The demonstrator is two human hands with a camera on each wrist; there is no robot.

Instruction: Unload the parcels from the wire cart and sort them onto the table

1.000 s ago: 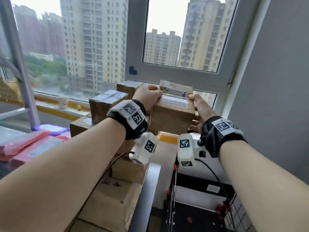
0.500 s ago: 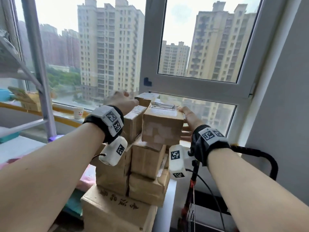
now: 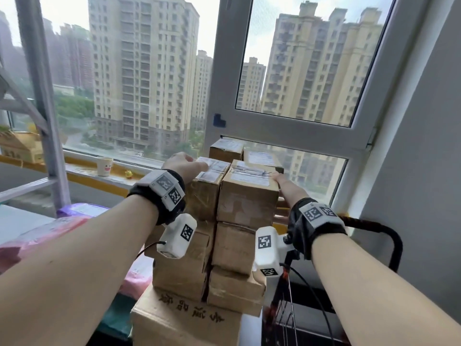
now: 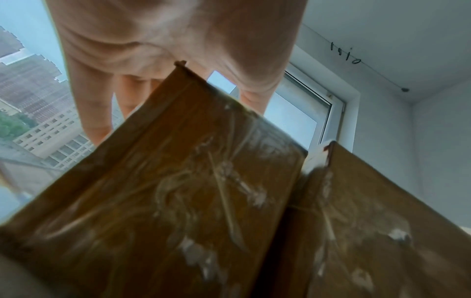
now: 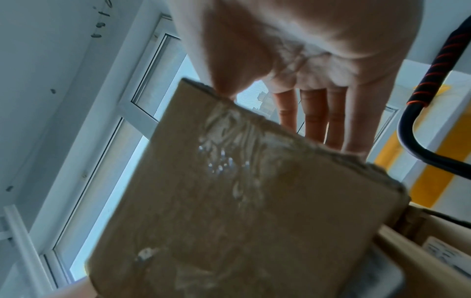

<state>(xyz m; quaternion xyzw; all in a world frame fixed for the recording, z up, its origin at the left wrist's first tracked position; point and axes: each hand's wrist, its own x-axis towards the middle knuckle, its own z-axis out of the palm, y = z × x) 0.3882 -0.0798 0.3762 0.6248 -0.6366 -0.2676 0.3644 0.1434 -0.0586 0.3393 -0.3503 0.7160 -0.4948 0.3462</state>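
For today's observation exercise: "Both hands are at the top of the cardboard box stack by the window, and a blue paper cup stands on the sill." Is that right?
Not quite. In the head view the paper cup on the sill is white with a small face, not blue. The left hand and right hand are indeed at the top of the box stack.

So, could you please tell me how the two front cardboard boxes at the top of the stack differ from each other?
The left top box shows a narrower front than the right top box. The left top box is crossed by wrinkled clear tape; the right top box shows a plainer front with a pale scuffed patch. The left hand rests on the left top box; the right hand lies straight-fingered against the right top box's side. Both are brown, labelled on top and side by side.
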